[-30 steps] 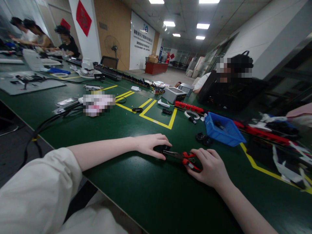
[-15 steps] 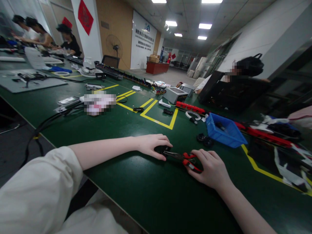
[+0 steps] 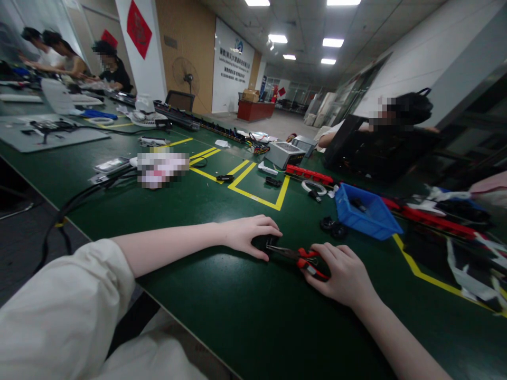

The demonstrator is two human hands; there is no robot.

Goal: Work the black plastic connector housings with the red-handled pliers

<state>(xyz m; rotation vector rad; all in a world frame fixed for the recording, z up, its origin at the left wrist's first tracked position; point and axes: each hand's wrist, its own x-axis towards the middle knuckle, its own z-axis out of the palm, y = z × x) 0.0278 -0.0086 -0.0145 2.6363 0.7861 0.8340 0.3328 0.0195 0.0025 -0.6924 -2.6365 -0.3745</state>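
Observation:
Just above the green table (image 3: 222, 301), my left hand (image 3: 249, 235) grips a small black part (image 3: 264, 241) between thumb and fingers. Its exact kind cannot be made out, since the fingers cover much of it. My right hand (image 3: 343, 272) is closed around the red and black handles of long-nose pliers (image 3: 303, 257). The pliers point left, and their narrow metal jaws reach the black part at its right side. Beyond my right hand, two round black pieces (image 3: 333, 227) lie beside a blue bin (image 3: 368, 214).
Small black parts (image 3: 272, 181) lie near yellow tape lines. Farther back stand a grey power supply box (image 3: 285, 154), a red strip (image 3: 309, 174) and a coiled white cable (image 3: 312, 188). A person sits behind a black case (image 3: 380, 148) at right; others work at far left.
My left hand has shifted very slightly with the black part. The pliers stay at the part's right side, and the right hand is almost still.

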